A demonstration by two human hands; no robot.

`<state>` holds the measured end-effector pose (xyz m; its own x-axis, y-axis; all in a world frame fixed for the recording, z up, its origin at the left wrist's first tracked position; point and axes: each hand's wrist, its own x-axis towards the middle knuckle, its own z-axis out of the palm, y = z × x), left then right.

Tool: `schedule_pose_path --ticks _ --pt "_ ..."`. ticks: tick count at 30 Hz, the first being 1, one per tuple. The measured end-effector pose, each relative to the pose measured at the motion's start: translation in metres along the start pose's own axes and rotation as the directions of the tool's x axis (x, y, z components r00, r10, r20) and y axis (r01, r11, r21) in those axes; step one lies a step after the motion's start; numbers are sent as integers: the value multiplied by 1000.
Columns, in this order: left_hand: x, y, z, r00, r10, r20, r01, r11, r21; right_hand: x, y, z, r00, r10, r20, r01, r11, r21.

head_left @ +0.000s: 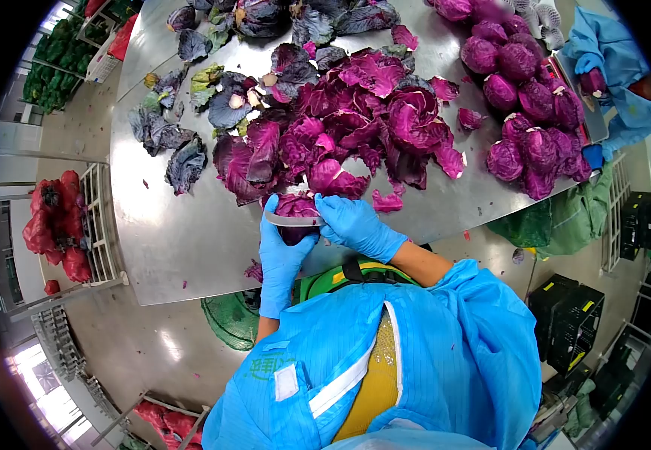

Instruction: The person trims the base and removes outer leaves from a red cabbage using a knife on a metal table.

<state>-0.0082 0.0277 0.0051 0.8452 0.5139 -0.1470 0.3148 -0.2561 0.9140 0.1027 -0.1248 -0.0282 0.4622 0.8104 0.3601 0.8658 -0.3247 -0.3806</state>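
My left hand (279, 251), in a blue glove, is wrapped round a purple cabbage (294, 206) near the table's front edge. In my right hand (351, 225), gloved too, is a knife with a curved blade (294, 220) that points left across the cabbage. The blade lies against the cabbage's near side; the handle is hidden by my fingers. Just beyond my hands spreads a heap of loose purple leaves (340, 112).
The metal table (160, 247) carries dark outer leaves (160, 127) at the left and piled peeled cabbages (528, 97) at the right. A co-worker's blue sleeve (618, 60) is beyond them. Black crates (565, 319) stand on the floor at right, red sacks (57, 225) at left.
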Motion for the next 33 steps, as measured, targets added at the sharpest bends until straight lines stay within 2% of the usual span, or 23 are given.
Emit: schedule_pose_path --ticks 1,4,7,8,14,17,20,22,23,24,25,26,29,30,31,33 --pt "-1 0 1 1000 10 -14 -10 1000 -7 2 1 -1 1000 -11 -17 12 1000 11" --pt "-4 -2 -1 999 0 -35 -1 1000 -18 14 5 -16 992 19 126 -48 970 237" --pt "-3 -3 -5 1000 -29 -10 29 1000 -11 15 13 -12 993 69 94 -107 861 497" --pt "-3 -2 -4 1000 -9 -15 9 1000 1 16 14 -12 974 125 187 -208 813 544" --pt "-2 -8 -4 1000 14 -10 -13 1000 27 23 21 -15 985 62 159 -147 787 600" --pt "-3 -6 -2 999 35 -10 -34 996 86 23 15 -17 983 33 180 -106 905 411" --pt "-5 0 2 999 38 -28 -36 995 93 20 8 -20 983 10 186 -23 997 72" --pt "-10 4 -1 999 10 -40 -5 994 113 17 26 -18 999 21 27 -19 999 -49" --pt "-14 -3 -2 998 43 -41 -40 997 69 15 41 -20 998 20 -52 -25 994 -110" --pt "-17 -15 -2 996 76 -49 -75 997 25 17 58 -28 974 192 -121 -205 973 -105" --pt "-18 -19 -3 992 110 -56 -111 994 -17 22 69 -40 914 360 -188 -380 921 -84" --pt "-19 -20 -2 995 73 -66 -79 993 -84 21 69 -53 888 428 -169 -398 899 183" --pt "-10 -14 5 992 110 -56 -115 988 -103 22 38 -50 974 220 -44 -164 831 532" --pt "-6 -8 10 989 134 -59 -142 977 -160 21 20 -46 971 236 38 -202 728 655" --pt "-1 -4 13 986 160 -47 -165 979 -124 25 10 -44 981 190 36 -171 762 624" --pt "3 12 14 980 197 -17 -194 974 121 30 10 -31 961 243 131 -274 783 558"
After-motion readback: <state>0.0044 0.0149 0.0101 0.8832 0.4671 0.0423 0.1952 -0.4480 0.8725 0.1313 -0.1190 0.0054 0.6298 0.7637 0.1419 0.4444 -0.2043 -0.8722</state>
